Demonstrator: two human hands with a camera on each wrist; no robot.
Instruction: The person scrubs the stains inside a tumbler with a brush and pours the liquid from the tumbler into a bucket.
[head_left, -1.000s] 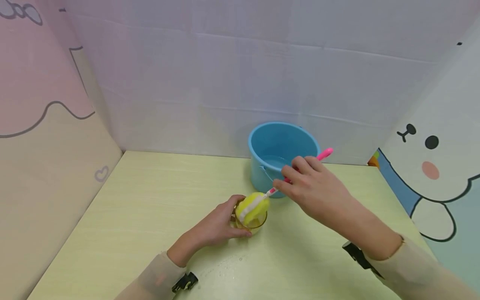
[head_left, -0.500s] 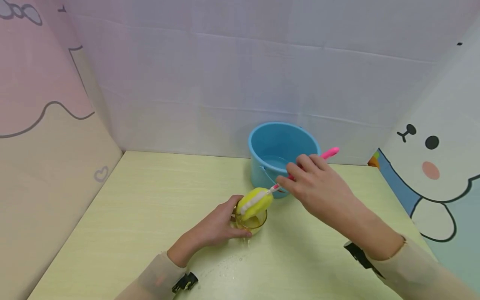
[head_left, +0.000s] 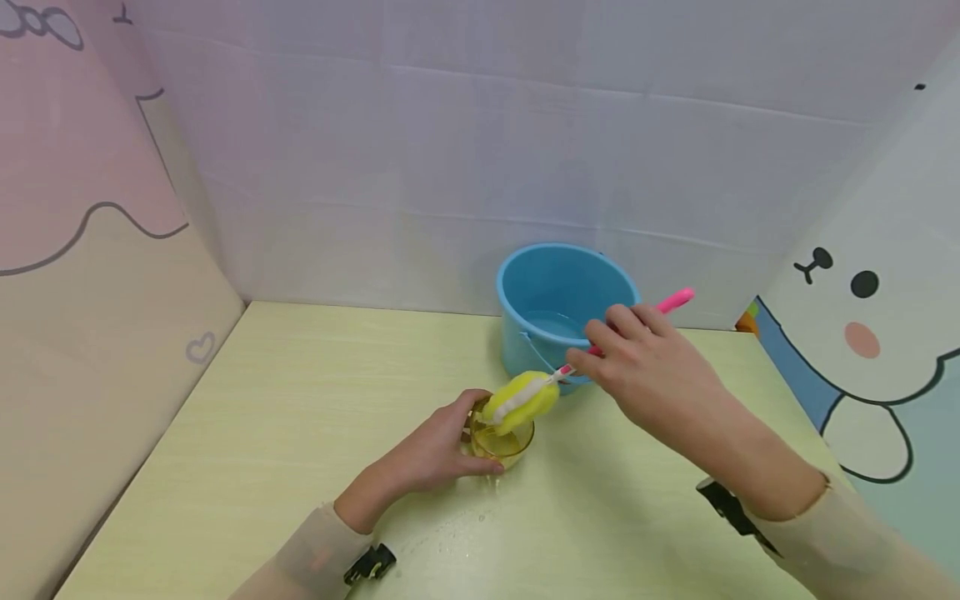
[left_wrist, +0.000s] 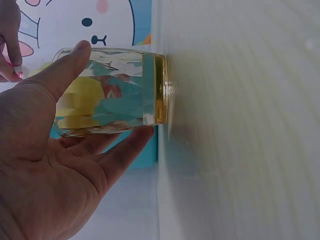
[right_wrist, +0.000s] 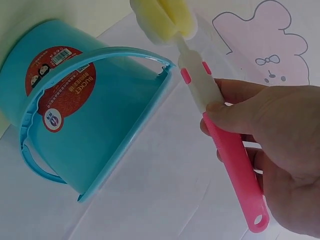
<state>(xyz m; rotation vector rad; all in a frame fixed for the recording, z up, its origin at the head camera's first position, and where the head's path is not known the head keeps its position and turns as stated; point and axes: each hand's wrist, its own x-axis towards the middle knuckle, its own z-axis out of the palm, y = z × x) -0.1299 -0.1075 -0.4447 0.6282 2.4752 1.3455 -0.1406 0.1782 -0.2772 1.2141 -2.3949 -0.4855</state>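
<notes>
A clear amber-tinted glass cup (head_left: 504,450) stands upright on the table, its faceted wall and thick base plain in the left wrist view. My left hand (head_left: 438,446) grips it round the side, thumb on the near side and fingers on the far side. A sponge cup brush with a yellow and white head (head_left: 525,400) slants over the cup's mouth, the lower end of the sponge at the rim. Its pink and white handle (right_wrist: 232,165) is held by my right hand (head_left: 648,367), the thumb lying along it in the right wrist view.
A blue bucket (head_left: 513,342) with some water in it and a hanging handle stands behind the cup, near the back wall. Wet drops (head_left: 457,533) dot the table (head_left: 300,417) in front of the left hand. Printed cloth walls enclose the sides.
My right hand has moved up and to the right, drawing the sponge head partly out of the cup. The left hand and the cup have stayed in place.
</notes>
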